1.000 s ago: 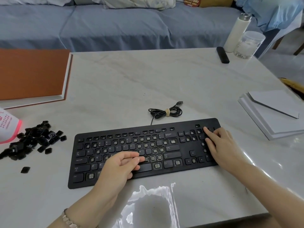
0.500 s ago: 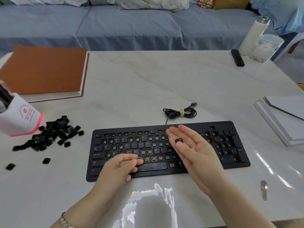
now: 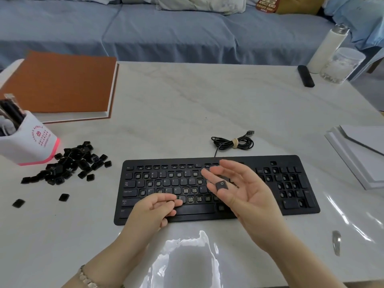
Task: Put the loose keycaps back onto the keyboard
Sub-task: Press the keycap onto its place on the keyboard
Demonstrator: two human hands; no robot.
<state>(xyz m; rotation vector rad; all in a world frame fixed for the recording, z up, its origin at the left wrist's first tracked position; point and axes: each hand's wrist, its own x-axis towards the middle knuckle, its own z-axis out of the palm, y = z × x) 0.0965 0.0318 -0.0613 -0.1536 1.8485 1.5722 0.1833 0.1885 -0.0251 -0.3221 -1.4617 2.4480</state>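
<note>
While a heap of loose keycaps (image 3: 68,167) is lying on the table (image 3: 187,113) to the left of the keyboard (image 3: 297,210), just beside a white pen pot (image 3: 31,142), and two stray keycaps (image 3: 64,197) are sitting apart from it nearer the front edge, the job is looking well short of half done, as I judge it; the heap is large, and every cap in it is waiting for a seat.

The left hand (image 3: 153,210) is resting on the keyboard's lower rows near the space bar (image 3: 195,208), its fingers curled with thumb meeting forefinger; I cannot tell whether it is holding anything.

Across the letter block, some caps are already sitting in place, among them Q, R, T, Y, S, F, H and K, with Caps Lock, Shift and Ctrl down the left edge; between them many bare sockets are showing their pale centres, and most of the function row is looking bare too.

Further right, the right hand (image 3: 249,194) is hovering palm-up above the middle of the board, carrying the D keycap (image 3: 221,185) on loosely bent fingers, legend upward; nothing is clamping it, so the cap is simply lying there, not yet seated.

At the far right the number pad (image 3: 288,183) is showing mostly uncapped sockets, so that section is looking barely begun.
</note>
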